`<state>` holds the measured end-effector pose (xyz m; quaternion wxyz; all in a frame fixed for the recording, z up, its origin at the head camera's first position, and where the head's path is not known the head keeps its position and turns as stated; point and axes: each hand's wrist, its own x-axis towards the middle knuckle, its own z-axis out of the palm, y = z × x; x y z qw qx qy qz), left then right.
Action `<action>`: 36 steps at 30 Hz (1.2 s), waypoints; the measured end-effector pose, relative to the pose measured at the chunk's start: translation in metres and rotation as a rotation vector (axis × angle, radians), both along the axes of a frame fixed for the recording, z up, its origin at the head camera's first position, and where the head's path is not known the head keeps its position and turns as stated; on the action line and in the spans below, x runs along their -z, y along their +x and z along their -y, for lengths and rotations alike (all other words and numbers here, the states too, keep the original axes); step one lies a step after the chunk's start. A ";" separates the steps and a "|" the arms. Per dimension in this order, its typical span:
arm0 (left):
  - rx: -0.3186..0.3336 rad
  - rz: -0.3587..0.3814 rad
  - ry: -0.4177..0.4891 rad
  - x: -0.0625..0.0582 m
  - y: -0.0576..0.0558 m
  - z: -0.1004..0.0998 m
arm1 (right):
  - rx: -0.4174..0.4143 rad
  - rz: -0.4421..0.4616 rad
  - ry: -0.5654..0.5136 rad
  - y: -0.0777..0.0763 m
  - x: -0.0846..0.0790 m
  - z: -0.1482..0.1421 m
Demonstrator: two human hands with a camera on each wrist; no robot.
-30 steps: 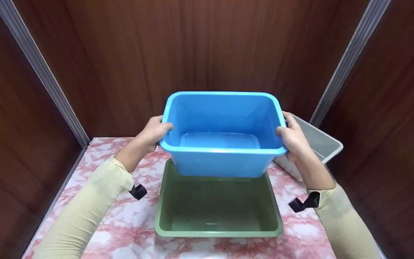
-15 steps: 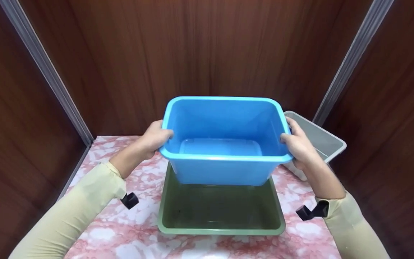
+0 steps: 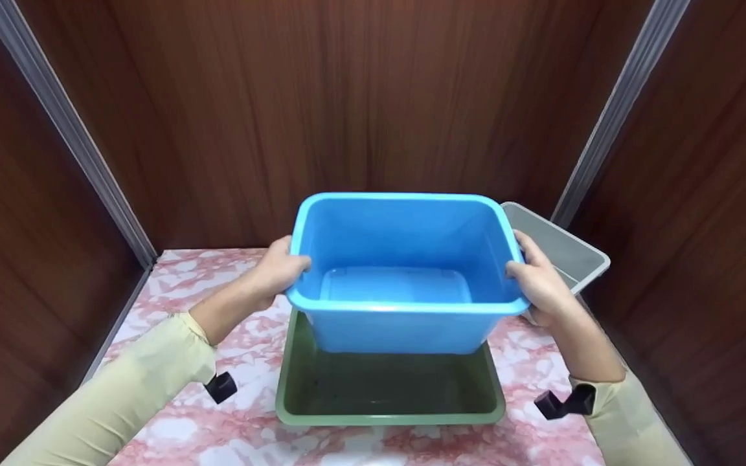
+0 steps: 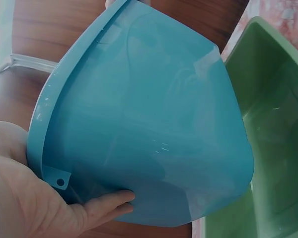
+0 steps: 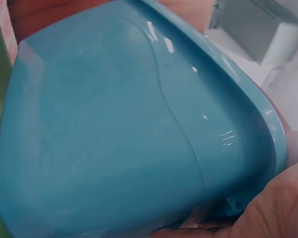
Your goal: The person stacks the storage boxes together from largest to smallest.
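Note:
A blue plastic bin (image 3: 405, 330), its open top tilted toward me, is held up over a green bin (image 3: 391, 419). My left hand (image 3: 277, 270) grips its left rim, thumb over the edge and fingers under the outside wall. At the right rim my right hand (image 3: 540, 278) grips in the same way. In the left wrist view the fingers (image 4: 107, 204) press on the blue side wall near a small holed tab. The blue bin's inside holds nothing, and it covers the green bin's far part in the head view.
Behind my right hand a grey bin (image 3: 557, 243) stands at an angle on the pink-and-white marbled table (image 3: 179, 421). Brown wood-grain panels (image 3: 373, 97) with metal corner strips enclose the back and both sides.
Both hands have lowered the blue bin toward the green bin, and it now covers more of the green bin's far side. The grips are the same; the head view has shifted slightly.

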<state>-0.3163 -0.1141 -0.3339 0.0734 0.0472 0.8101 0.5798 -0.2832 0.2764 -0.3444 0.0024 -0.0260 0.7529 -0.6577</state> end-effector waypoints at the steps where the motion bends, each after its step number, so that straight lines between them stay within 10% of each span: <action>1: -0.002 0.004 -0.001 0.002 0.001 0.000 | -0.002 -0.002 0.000 0.001 0.003 0.000; 36: 0.018 -0.037 0.008 0.058 0.007 0.003 | 0.013 0.013 -0.005 0.013 0.055 0.006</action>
